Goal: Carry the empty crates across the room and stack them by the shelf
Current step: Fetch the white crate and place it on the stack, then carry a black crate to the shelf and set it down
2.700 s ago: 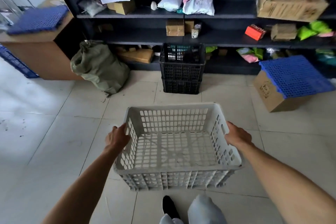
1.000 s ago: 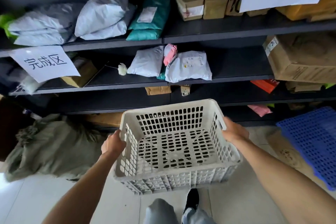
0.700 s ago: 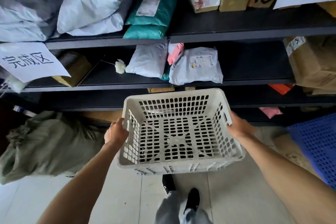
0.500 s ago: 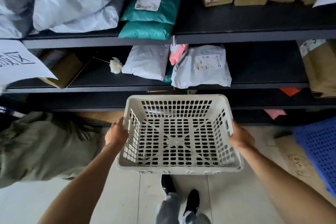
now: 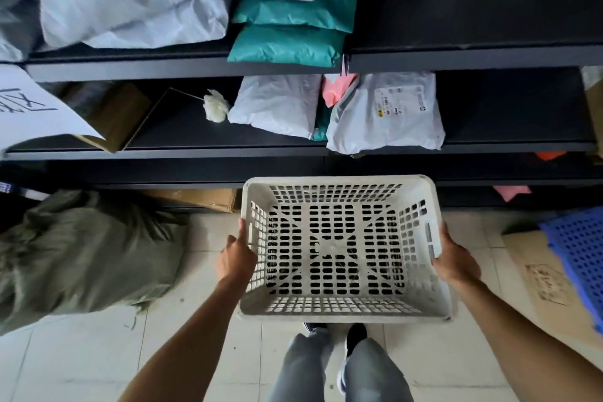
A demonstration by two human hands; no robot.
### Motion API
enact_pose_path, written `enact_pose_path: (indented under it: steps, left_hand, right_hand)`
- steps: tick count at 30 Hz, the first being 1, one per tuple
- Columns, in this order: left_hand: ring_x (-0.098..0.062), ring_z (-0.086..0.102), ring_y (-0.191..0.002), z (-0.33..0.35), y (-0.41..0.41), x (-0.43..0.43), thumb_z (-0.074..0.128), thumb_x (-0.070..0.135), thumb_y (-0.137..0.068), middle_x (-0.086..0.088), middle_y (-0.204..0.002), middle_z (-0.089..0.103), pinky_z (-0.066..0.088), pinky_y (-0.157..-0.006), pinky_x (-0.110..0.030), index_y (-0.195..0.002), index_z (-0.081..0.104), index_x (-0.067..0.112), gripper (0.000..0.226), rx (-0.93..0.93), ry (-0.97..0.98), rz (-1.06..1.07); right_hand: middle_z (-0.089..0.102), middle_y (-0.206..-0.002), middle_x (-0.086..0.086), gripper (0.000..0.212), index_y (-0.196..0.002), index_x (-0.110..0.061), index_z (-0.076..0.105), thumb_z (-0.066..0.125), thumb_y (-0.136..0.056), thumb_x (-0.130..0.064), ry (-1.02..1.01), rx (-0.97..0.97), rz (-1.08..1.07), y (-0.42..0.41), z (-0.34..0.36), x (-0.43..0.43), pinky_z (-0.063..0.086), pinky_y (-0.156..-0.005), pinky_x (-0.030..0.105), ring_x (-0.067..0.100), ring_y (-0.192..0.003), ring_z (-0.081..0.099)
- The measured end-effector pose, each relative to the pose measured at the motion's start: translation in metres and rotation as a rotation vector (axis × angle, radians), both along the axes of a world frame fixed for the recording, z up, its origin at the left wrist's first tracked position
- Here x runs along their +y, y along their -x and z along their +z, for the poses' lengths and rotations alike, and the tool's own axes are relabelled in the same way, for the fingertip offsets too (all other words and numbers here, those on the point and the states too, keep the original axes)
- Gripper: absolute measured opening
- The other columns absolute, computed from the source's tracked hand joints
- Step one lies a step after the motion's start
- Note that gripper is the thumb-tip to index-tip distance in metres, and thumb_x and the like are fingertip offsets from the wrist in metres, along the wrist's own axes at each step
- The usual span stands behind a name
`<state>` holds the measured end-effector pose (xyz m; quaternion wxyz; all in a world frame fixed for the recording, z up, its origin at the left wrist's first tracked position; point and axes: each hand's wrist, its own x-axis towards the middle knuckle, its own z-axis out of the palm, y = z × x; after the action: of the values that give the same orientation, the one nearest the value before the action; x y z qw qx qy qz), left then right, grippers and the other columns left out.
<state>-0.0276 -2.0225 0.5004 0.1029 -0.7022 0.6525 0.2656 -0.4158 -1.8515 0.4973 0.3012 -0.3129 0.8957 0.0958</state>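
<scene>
An empty white slotted crate (image 5: 342, 312) hangs level in front of me, right at the foot of the dark shelf (image 5: 182, 70). My left hand (image 5: 235, 256) grips its left rim, thumb on top. On the other side my right hand (image 5: 455, 259) grips the right wall by the handle slot. Dark gaps show through the crate's floor; the black crates seen earlier are hidden beneath it.
A green sack (image 5: 81, 251) slumps on the tiled floor to the left. At right, a blue slotted panel (image 5: 577, 251) lies on a cardboard box (image 5: 538, 271). Mail bags fill the shelves. My shoes (image 5: 354, 338) stand just under the crate.
I have walked up to the shelf with the crate in both hands; the view has tipped downward and the crate now hangs lower and level, over the spot where the black crates stood.
</scene>
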Motion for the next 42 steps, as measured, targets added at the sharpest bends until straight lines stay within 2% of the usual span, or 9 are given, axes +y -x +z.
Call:
enact_pose_path:
  steps: [7,9,12,15,18,21,27,35,42]
  left_hand:
    - [-0.019,0.051,-0.068,-0.001,0.000,-0.004,0.047,0.004,-0.091,-0.015,-0.120,0.053,0.038,-0.047,-0.025,-0.157,0.004,0.033,0.084,-0.050,-0.058,-0.013]
    - [-0.028,0.057,-0.094,0.000,0.004,-0.004,0.050,0.003,-0.088,-0.018,-0.130,0.049,0.052,-0.070,-0.035,-0.157,0.001,0.031,0.089,-0.043,-0.073,0.004]
    - [-0.038,0.035,-0.134,0.003,0.016,0.003,0.054,0.004,-0.083,-0.022,-0.151,0.028,0.041,-0.104,-0.048,-0.157,0.004,0.020,0.091,-0.041,-0.081,0.015]
    - [-0.036,0.024,-0.142,0.009,0.030,0.022,0.056,0.009,-0.082,-0.016,-0.157,0.022,0.034,-0.113,-0.049,-0.155,0.010,0.016,0.087,0.008,-0.019,-0.001]
    - [-0.029,0.009,-0.151,0.008,0.042,0.055,0.054,0.013,-0.082,-0.008,-0.164,0.013,0.018,-0.122,-0.048,-0.157,0.005,0.016,0.090,0.061,0.013,-0.001]
    - [-0.025,0.003,-0.153,0.012,0.046,0.089,0.051,0.017,-0.086,-0.005,-0.165,0.009,0.011,-0.124,-0.048,-0.158,0.010,0.017,0.082,0.085,-0.006,0.046]
    - [-0.030,0.013,-0.151,0.013,0.008,0.160,0.054,0.017,-0.088,-0.009,-0.162,0.022,0.017,-0.122,-0.047,-0.156,0.020,0.015,0.076,0.111,0.101,0.262]
    - [-0.028,0.026,-0.146,0.044,-0.099,0.343,0.047,0.020,-0.089,-0.008,-0.156,0.036,0.031,-0.113,-0.042,-0.152,0.029,0.016,0.066,-0.025,0.157,0.870]
    - [-0.032,0.038,-0.136,0.059,-0.169,0.585,0.046,0.021,-0.088,-0.012,-0.144,0.048,0.037,-0.106,-0.042,-0.150,0.033,0.013,0.063,-0.080,0.106,1.400]
  right_hand:
    - [0.052,-0.072,0.004,0.085,-0.155,-0.021,-0.016,0.044,-0.097,-0.008,0.005,0.007,0.048,0.001,-0.009,-0.004,0.037,-0.042,0.028,0.015,-0.052,0.048]
    - [0.050,-0.070,0.002,0.083,-0.155,-0.016,-0.015,0.042,-0.096,-0.005,0.006,0.006,0.085,0.005,-0.011,-0.004,0.038,-0.041,0.027,0.015,-0.052,0.051]
    - [0.057,-0.076,0.004,0.083,-0.155,-0.011,-0.011,0.045,-0.095,-0.002,-0.008,-0.021,0.122,0.010,-0.008,-0.007,0.042,-0.042,0.025,0.014,-0.056,0.055]
    - [0.048,-0.138,0.022,0.082,-0.157,-0.012,-0.004,0.052,-0.096,-0.013,-0.013,-0.059,0.102,0.012,-0.003,-0.013,0.055,-0.071,0.035,0.029,-0.103,0.063]
    - [0.022,-0.157,0.023,0.085,-0.157,-0.019,0.002,0.058,-0.093,-0.021,0.084,-0.002,0.286,0.007,0.000,-0.013,0.047,-0.100,0.043,0.038,-0.137,0.037]
    - [0.015,-0.161,0.020,0.080,-0.158,-0.020,0.005,0.054,-0.094,-0.022,0.242,-0.077,0.471,-0.019,0.003,-0.016,0.029,-0.118,0.047,0.036,-0.147,0.021]
    - [0.009,-0.165,0.009,0.068,-0.157,-0.023,0.010,0.046,-0.099,-0.029,0.332,-0.187,0.783,-0.104,0.021,-0.019,0.013,-0.123,0.047,0.030,-0.152,0.009]
    - [0.016,-0.163,0.013,0.062,-0.156,-0.018,0.019,0.041,-0.099,-0.027,0.293,-0.175,1.381,-0.282,0.033,0.037,0.013,-0.122,0.046,0.033,-0.151,0.011]
    - [0.017,-0.163,0.010,0.064,-0.154,-0.020,0.024,0.043,-0.093,-0.029,0.237,-0.272,1.833,-0.457,0.054,0.193,0.021,-0.118,0.045,0.032,-0.150,0.010]
